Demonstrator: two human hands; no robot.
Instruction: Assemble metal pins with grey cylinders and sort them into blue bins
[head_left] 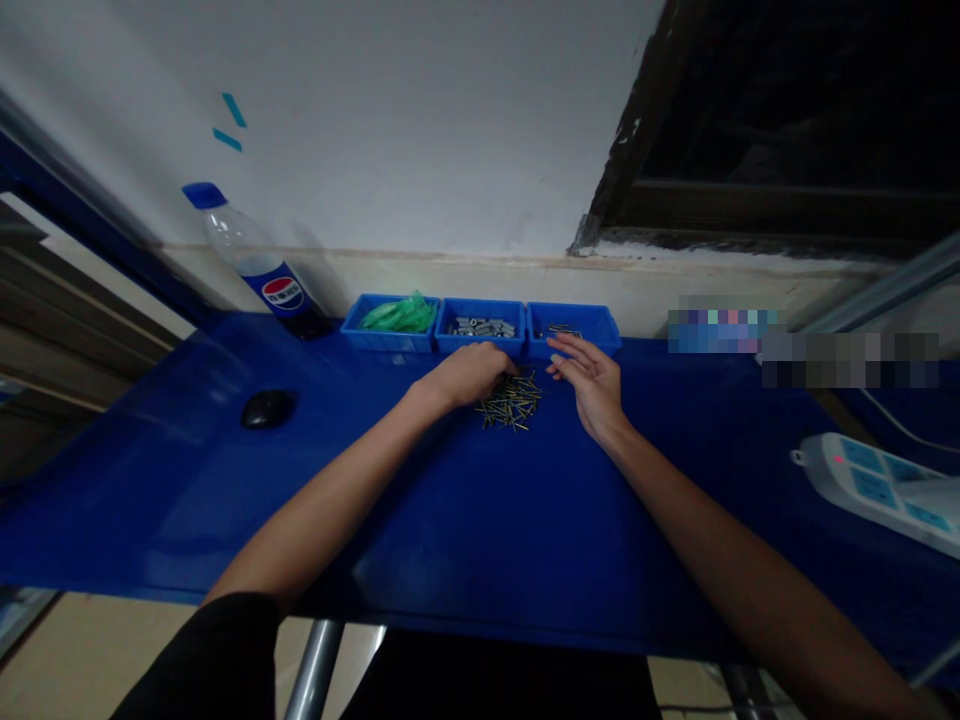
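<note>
A loose pile of thin brass-coloured screws [511, 402] lies on the blue tabletop in front of three small blue bins. My left hand [474, 372] is at the pile's upper left edge, its fingers curled down and closed at the screws; what they hold is hidden. To the right of the pile, my right hand [589, 380] is raised with its fingers apart, nothing visible in them. Just beyond it stands the right bin [600, 325], with a few thin screws [564, 330] inside. Grey metal sleeves [484, 327] fill part of the middle bin [480, 308].
The left bin [352, 325] holds crumpled green plastic [401, 315]. A Pepsi bottle [262, 265] leans in view by the wall, and a black mouse [268, 409] lies at left. A white power strip [874, 480] lies at the right.
</note>
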